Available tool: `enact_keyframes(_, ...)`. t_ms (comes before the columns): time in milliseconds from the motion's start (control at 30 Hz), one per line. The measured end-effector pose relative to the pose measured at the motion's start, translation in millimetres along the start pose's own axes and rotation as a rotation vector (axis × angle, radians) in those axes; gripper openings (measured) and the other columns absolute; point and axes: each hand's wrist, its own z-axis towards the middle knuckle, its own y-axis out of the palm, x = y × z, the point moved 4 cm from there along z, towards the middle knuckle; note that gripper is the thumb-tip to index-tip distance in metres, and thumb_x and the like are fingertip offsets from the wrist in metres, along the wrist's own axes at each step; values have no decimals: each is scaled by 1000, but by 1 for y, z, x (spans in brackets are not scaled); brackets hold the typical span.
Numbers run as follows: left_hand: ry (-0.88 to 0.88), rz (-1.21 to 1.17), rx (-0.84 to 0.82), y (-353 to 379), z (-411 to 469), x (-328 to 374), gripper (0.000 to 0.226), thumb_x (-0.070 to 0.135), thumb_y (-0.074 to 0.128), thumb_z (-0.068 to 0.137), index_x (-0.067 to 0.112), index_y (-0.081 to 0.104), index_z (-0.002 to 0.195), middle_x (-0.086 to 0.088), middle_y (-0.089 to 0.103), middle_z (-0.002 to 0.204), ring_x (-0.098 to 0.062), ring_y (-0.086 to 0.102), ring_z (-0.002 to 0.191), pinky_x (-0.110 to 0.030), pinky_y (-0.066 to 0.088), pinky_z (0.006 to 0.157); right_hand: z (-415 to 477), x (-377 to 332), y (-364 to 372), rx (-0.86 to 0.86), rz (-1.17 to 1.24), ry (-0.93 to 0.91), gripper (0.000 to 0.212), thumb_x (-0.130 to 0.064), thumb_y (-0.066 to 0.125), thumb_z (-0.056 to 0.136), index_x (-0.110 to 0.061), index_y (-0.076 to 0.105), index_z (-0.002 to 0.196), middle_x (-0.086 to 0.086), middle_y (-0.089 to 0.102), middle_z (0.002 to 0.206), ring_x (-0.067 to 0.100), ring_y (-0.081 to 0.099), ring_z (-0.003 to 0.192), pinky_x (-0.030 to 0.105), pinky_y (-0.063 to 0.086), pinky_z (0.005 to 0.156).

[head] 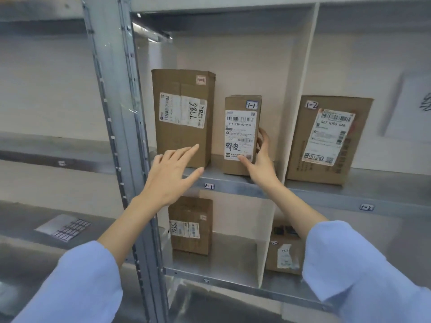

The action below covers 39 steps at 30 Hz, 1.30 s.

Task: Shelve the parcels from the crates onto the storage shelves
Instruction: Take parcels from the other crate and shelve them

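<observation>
The small parcel stands upright on the shelf marked 1-1, its white shipping label facing out and a small 1-1 tag at its top corner. The right hand grips it low down, thumb laid across the bottom of the label and fingers curled round the parcel's right edge. Left of the small parcel, with a narrow gap between them, stands a tall parcel bearing the handwritten number 7786. The left hand is spread wide, fingers straight and holding nothing, in front of that tall parcel's lower corner; whether the fingertips touch the cardboard cannot be told. Just right of the small parcel rises a white divider, and beyond it a wide parcel tagged 1-2. Below the small parcel, on the next shelf down, sit a lower parcel and another parcel past the divider. Far left of the small parcel runs a grey metal post.
</observation>
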Motion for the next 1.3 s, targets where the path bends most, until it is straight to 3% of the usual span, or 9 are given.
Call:
enact_keyframes(133,46,-29,-41,6,2,-11,69,65,20,91,36,18,154,9,36,153,-16,32,137,-41,25,110,10,12,8,6,-34,-1,89,-19,69,90,-27,7,153,-21,34,145,-4,42,123,52,39,110)
enact_keyframes(300,77,-83,-80,15,2,-17,71,66,21,90,34,22,154,9,36,154,-15,31,138,-42,24,111,14,14,7,17,-95,68,89,-21,72,89,-25,11,154,-3,38,152,15,43,134,47,38,112)
enact_keyframes(433,105,-76,-69,21,1,-10,72,67,20,89,33,26,153,8,36,154,-15,31,138,-41,25,111,1,10,-1,35,-234,133,90,-25,72,89,-17,12,156,11,33,157,26,33,143,39,30,114)
enact_keyframes(533,116,-91,-48,23,1,4,72,66,19,89,32,27,152,7,38,153,-16,32,138,-41,24,110,-19,-1,-10,4,-405,114,83,-33,66,93,-16,15,156,9,31,158,27,34,143,41,34,112)
enact_keyframes(700,181,-126,-29,26,-2,49,70,64,23,90,31,30,151,6,42,150,-17,35,135,-40,26,107,-64,-22,-37,-129,-622,49,74,-48,51,99,-29,11,158,3,27,160,22,32,144,43,42,105)
enact_keyframes(800,247,-150,-36,28,-9,85,70,64,24,91,29,33,151,5,43,149,-18,38,134,-41,27,107,-95,-34,-62,-145,-707,-36,74,-53,48,98,-40,5,157,-5,22,163,17,27,146,43,43,105)
enact_keyframes(933,295,-180,-36,30,-18,149,68,63,25,92,28,35,150,3,45,148,-19,39,133,-42,28,106,-134,-35,-124,-97,-854,-25,74,-59,45,97,-38,9,158,-3,20,164,18,22,147,38,39,107)
enact_keyframes(1133,376,-229,-84,38,-40,293,74,68,20,88,30,33,151,2,38,154,-23,36,135,-42,27,106,-214,-11,-268,-28,-1099,138,76,-65,41,95,-38,8,158,-2,13,166,24,14,151,44,32,112)
enact_keyframes(1300,493,-278,-129,49,-67,437,80,71,16,84,31,32,151,0,35,156,-25,36,135,-43,27,105,-296,5,-399,36,-1189,321,77,-67,41,94,-36,10,158,-1,12,166,26,15,150,47,35,112)
